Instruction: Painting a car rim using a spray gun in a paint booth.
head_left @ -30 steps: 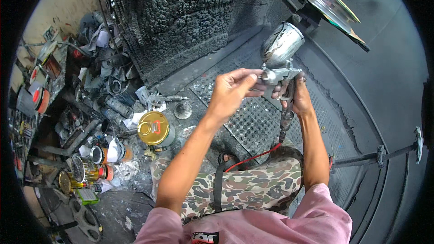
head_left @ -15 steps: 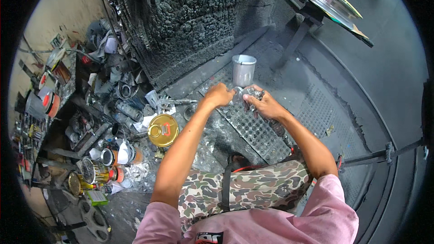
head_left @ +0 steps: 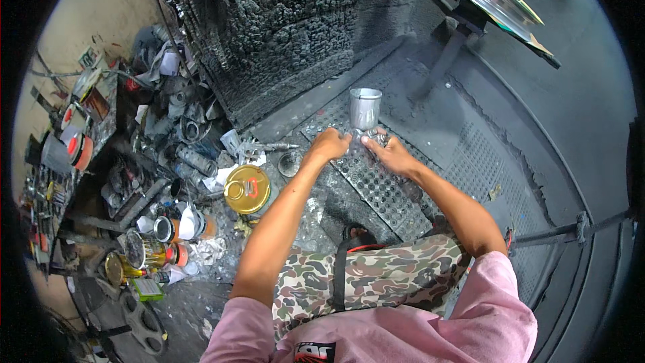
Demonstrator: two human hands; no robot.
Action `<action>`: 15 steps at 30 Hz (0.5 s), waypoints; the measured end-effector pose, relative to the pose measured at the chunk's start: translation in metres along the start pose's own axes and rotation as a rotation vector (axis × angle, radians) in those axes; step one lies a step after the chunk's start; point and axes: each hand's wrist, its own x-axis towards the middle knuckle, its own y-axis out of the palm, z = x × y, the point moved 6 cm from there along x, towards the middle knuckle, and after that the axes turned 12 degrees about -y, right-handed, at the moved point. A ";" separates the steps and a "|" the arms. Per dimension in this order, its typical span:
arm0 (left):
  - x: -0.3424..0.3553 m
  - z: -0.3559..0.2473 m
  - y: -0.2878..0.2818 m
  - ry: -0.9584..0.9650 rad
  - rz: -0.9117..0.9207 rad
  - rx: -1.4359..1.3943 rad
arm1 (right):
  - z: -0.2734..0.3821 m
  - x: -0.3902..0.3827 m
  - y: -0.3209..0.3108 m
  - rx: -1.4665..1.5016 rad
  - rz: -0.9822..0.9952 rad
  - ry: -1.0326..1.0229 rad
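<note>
A spray gun (head_left: 368, 136), topped by an open silver metal cup (head_left: 365, 107), is held low over the perforated metal floor plate (head_left: 383, 188), far of the person's knees and near the middle of the scene. The left hand (head_left: 328, 145) is closed about the gun body from the left; the right hand (head_left: 388, 153) is wrapped about it from the right, fingers curled tight, so the body itself is largely hidden. The cup stands upright, mouth up. The tool is judged rigid and moderately heavy, top-weighted by the cup, with smooth metal likely slick where paint residue lies; a grasp at the body below the cup, not at the thin cup wall, is judged soundest, and tilting would risk spillage if anything remains inside, which cannot be told. To the left, a round yellow tin (head_left: 247, 189) lies on the floor, with a crowded litter of paint cans (head_left: 164, 228) beyond it. A paint-crusted black wall (head_left: 289, 33) stands at the far side.
</note>
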 end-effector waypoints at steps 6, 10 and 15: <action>-0.032 -0.021 -0.007 0.089 -0.233 -0.088 | 0.050 0.001 -0.033 -0.170 -0.325 -0.294; -0.070 -0.078 0.017 0.205 0.159 -0.498 | 0.071 -0.005 -0.050 -0.198 -0.471 -0.436; -0.093 -0.110 0.025 0.352 0.162 -0.732 | 0.100 -0.013 -0.041 -0.334 -0.537 -0.543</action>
